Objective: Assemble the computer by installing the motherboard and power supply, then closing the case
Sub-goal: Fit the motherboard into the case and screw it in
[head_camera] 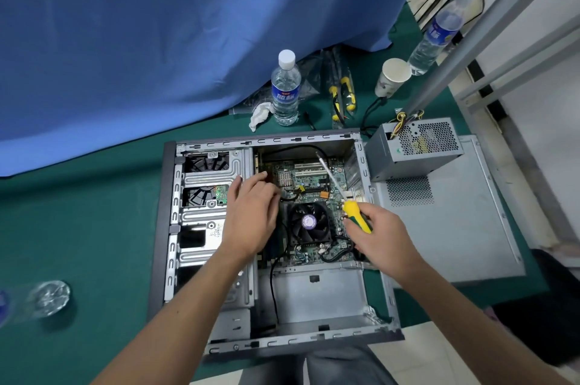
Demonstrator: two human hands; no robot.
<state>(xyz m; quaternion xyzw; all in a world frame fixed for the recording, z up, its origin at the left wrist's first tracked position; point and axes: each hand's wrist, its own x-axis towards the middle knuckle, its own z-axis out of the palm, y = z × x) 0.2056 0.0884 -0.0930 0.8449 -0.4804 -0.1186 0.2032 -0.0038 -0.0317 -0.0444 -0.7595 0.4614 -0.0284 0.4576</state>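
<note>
Head view shows the open computer case (169, 227) flat on the green table (78, 227), motherboard (310, 186) seated inside, the right hand (379, 237) gripping a yellow-handled screwdriver (356, 216), the left hand (251, 215) loose-fingered over the board, and the power supply (411, 146) outside on the side panel (455, 227).

I see a dark green cloth on the table (94, 227) and a blue drape (157, 55) behind it. The open grey metal computer case (314, 337) shows a green printed motherboard (314, 183). The screwdriver (356, 216) handle is yellow and green. The grey metal power supply box (411, 149) has a honeycomb-perforated face.
</note>
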